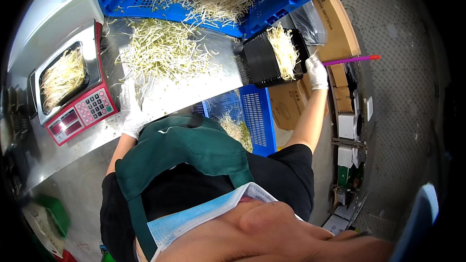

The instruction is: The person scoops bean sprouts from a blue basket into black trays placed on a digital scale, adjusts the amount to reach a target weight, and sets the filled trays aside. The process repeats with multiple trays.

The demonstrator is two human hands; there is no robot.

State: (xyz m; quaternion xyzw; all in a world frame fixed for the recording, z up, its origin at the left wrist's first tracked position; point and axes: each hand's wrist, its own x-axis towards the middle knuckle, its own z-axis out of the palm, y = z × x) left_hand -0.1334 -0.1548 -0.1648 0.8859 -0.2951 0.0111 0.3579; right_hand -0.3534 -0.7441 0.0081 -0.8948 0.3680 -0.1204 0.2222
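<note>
My left hand (131, 107), in a white glove, lies on the steel table between the scale and a loose pile of bean sprouts (164, 51), its fingers at the pile's near left edge. My right hand (317, 72), also gloved in white, is beside a stack of black plastic trays (259, 60) at the table's right end; whether it grips the trays or a few sprouts cannot be told. Sprouts (284, 52) lie in the top tray. On the red digital scale (93, 107) at the left, a black tray (86, 76) holds more sprouts (63, 78).
A blue perforated crate (153, 11) of sprouts stands behind the pile. Another blue crate (256, 123) with sprouts is below the table edge (189, 101). Cardboard boxes (335, 25) and a purple stick with a red tip (346, 60) are at the right. A white container (54, 11) stands behind the scale.
</note>
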